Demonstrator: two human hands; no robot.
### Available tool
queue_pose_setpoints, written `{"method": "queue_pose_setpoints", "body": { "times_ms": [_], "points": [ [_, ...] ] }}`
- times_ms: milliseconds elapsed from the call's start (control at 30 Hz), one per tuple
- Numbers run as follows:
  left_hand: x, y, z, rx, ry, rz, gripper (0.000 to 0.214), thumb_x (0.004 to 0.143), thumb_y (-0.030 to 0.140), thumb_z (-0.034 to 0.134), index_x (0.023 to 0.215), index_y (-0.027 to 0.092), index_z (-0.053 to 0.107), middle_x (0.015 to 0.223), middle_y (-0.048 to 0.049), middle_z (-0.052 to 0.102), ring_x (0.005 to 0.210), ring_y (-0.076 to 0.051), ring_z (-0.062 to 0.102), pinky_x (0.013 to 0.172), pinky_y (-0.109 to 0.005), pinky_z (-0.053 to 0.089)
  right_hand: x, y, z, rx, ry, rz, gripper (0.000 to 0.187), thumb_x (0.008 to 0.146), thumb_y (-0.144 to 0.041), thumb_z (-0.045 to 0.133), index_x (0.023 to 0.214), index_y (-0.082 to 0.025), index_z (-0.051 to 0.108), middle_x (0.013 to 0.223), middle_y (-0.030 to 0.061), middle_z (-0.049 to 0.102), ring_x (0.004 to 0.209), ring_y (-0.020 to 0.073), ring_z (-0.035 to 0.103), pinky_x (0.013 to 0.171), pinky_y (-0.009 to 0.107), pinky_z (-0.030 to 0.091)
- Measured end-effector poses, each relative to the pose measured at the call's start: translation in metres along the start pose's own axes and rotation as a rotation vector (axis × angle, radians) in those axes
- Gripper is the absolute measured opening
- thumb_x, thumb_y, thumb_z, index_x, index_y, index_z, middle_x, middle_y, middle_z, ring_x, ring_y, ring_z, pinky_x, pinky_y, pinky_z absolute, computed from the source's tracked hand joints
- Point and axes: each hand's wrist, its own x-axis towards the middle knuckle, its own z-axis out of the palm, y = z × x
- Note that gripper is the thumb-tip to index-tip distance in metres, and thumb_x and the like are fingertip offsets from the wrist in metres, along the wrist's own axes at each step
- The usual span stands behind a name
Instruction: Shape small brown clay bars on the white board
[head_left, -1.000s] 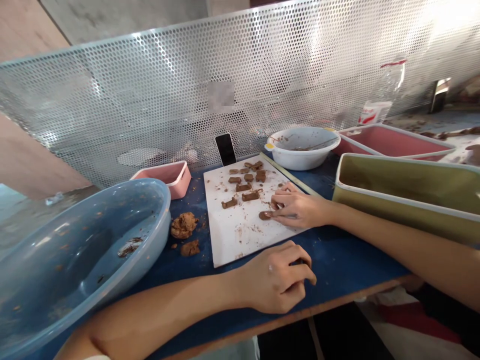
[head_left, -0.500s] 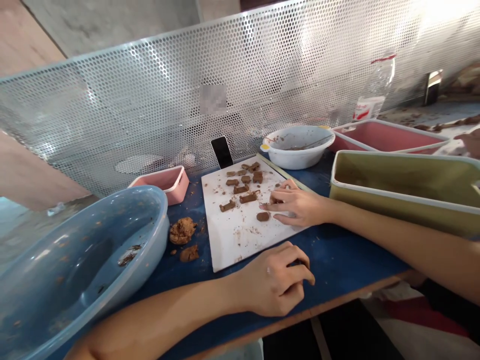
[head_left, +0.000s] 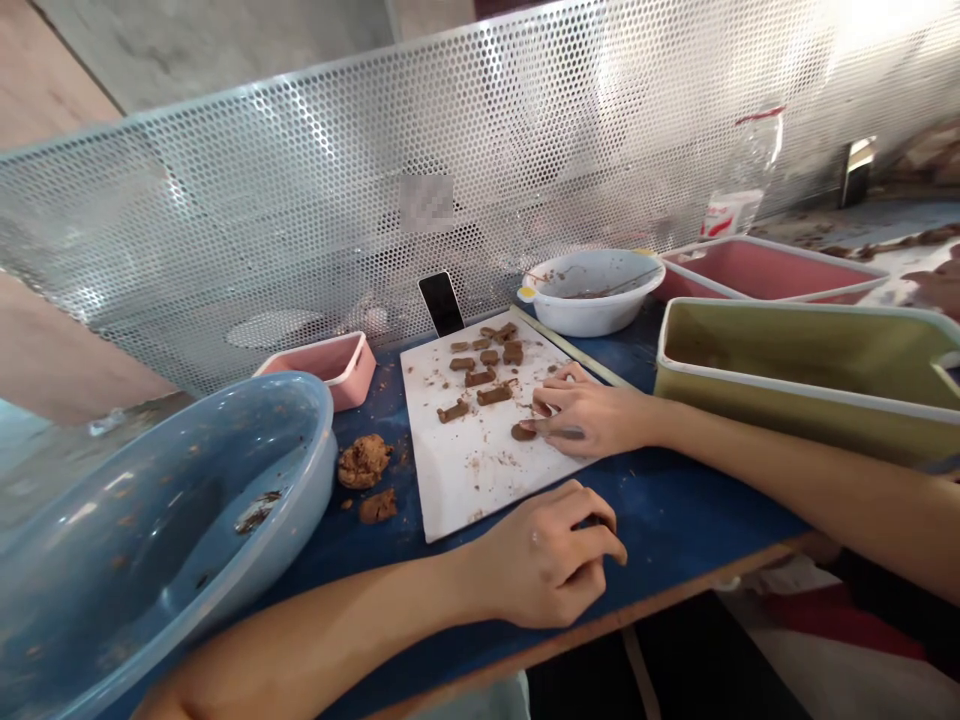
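Note:
My right hand (head_left: 596,415) rests over the right side of a white board (head_left: 450,490). Its fingers are bent and apart, and one fingertip touches a small round piece of brown clay (head_left: 523,433), covering its right part. My left hand (head_left: 559,560) lies on the blue table near the front edge, fingers loosely curled with gaps between them; nothing shows in it, though the palm is hidden. Several shaped clay pieces (head_left: 494,394) lie on the board. Left of the board sit a rough clay lump (head_left: 364,461) and a smaller lump (head_left: 377,506).
A large blue basin (head_left: 300,395) stands at left, near a small pink box (head_left: 356,365). A phone (head_left: 442,304) leans by the perforated metal screen (head_left: 300,200). Behind right are a white basin (head_left: 592,315), pink tray (head_left: 787,265), olive bin (head_left: 750,400) and bottle (head_left: 746,170).
My right hand has shifted slightly left and down, bringing a fingertip onto the round clay piece. My left hand stays almost in place. The camera view has moved slightly.

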Motion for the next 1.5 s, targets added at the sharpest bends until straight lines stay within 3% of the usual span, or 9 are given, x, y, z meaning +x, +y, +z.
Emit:
{"method": "queue_pose_setpoints", "body": {
  "times_ms": [100, 200, 333, 500, 700, 933, 1200, 1367, 1500],
  "points": [
    [-0.001, 0.0, 0.0, 0.002, -0.009, -0.008, 0.022, 0.1, 0.008, 0.054, 0.105, 0.013, 0.075, 0.114, -0.0126, 0.072, 0.097, -0.018, 0.067, 0.092, -0.033, 0.062, 0.0, -0.001, -0.003, -0.073, 0.068, -0.021, 0.038, 0.112, -0.033, 0.051, 0.141, -0.021, 0.073, 0.108, 0.0094, 0.067, 0.095, 0.0234, 0.058, 0.095, 0.045, 0.035],
    [-0.002, 0.0, 0.0, -0.005, -0.014, -0.011, 0.022, 0.099, 0.008, 0.054, 0.106, 0.013, 0.075, 0.114, -0.0128, 0.072, 0.099, -0.019, 0.067, 0.094, -0.033, 0.062, 0.0, -0.003, -0.006, -0.081, 0.064, -0.003, 0.043, 0.114, -0.035, 0.049, 0.151, -0.022, 0.066, 0.11, 0.0094, 0.065, 0.094, 0.0226, 0.058, 0.096, 0.044, 0.036],
    [-0.002, 0.0, 0.0, -0.014, -0.049, -0.037, 0.022, 0.099, 0.008, 0.054, 0.106, 0.013, 0.074, 0.117, -0.0128, 0.072, 0.101, -0.019, 0.067, 0.096, -0.034, 0.062, 0.002, -0.005, -0.004, -0.04, -0.016, -0.011, 0.039, 0.113, -0.034, 0.053, 0.145, -0.025, 0.072, 0.109, 0.0093, 0.064, 0.093, 0.0223, 0.058, 0.097, 0.045, 0.035],
    [-0.001, -0.001, 0.0, -0.013, -0.058, -0.043, 0.022, 0.098, 0.007, 0.056, 0.107, 0.014, 0.074, 0.117, -0.0128, 0.071, 0.104, -0.02, 0.068, 0.099, -0.035, 0.062, -0.001, 0.002, 0.004, -0.045, -0.03, 0.031, 0.032, 0.11, -0.036, 0.057, 0.127, -0.021, 0.079, 0.111, 0.0113, 0.063, 0.098, 0.0244, 0.058, 0.098, 0.048, 0.034],
    [-0.001, 0.0, -0.001, -0.022, -0.032, -0.013, 0.023, 0.098, 0.007, 0.054, 0.105, 0.012, 0.075, 0.115, -0.0135, 0.072, 0.1, -0.019, 0.068, 0.098, -0.034, 0.063, -0.004, 0.005, -0.004, -0.092, 0.076, 0.061, 0.044, 0.115, -0.043, 0.048, 0.151, -0.026, 0.066, 0.117, 0.0097, 0.061, 0.099, 0.023, 0.058, 0.103, 0.05, 0.032],
    [-0.001, -0.001, 0.001, -0.018, -0.055, -0.037, 0.022, 0.099, 0.008, 0.054, 0.106, 0.012, 0.074, 0.117, -0.0138, 0.071, 0.101, -0.019, 0.067, 0.098, -0.037, 0.063, 0.0, -0.004, -0.004, -0.052, -0.021, -0.05, 0.04, 0.115, -0.042, 0.052, 0.149, -0.031, 0.071, 0.119, 0.0094, 0.061, 0.103, 0.0239, 0.058, 0.1, 0.046, 0.031],
    [0.0, 0.0, 0.0, -0.013, 0.009, -0.001, 0.023, 0.1, 0.007, 0.053, 0.104, 0.012, 0.075, 0.113, -0.0124, 0.072, 0.099, -0.019, 0.067, 0.096, -0.032, 0.062, 0.003, -0.003, 0.0, 0.021, -0.069, -0.001, 0.037, 0.115, -0.041, 0.053, 0.143, -0.029, 0.075, 0.115, 0.0081, 0.063, 0.103, 0.0233, 0.055, 0.096, 0.044, 0.028],
    [-0.001, 0.0, 0.0, -0.008, -0.01, -0.008, 0.022, 0.099, 0.007, 0.055, 0.106, 0.012, 0.075, 0.115, -0.0128, 0.072, 0.1, -0.019, 0.067, 0.098, -0.033, 0.062, 0.001, 0.0, 0.0, -0.012, -0.014, -0.033, 0.04, 0.116, -0.04, 0.051, 0.149, -0.028, 0.07, 0.116, 0.0088, 0.065, 0.103, 0.0237, 0.055, 0.097, 0.044, 0.029],
    [0.0, 0.0, -0.001, -0.014, 0.014, 0.0, 0.023, 0.099, 0.006, 0.054, 0.105, 0.013, 0.075, 0.112, -0.0121, 0.072, 0.099, -0.018, 0.067, 0.094, -0.031, 0.062, 0.0, 0.011, 0.003, -0.066, 0.071, -0.024, 0.045, 0.116, -0.05, 0.05, 0.151, -0.028, 0.067, 0.119, 0.0108, 0.063, 0.104, 0.0241, 0.054, 0.097, 0.044, 0.03]
  ]
}}
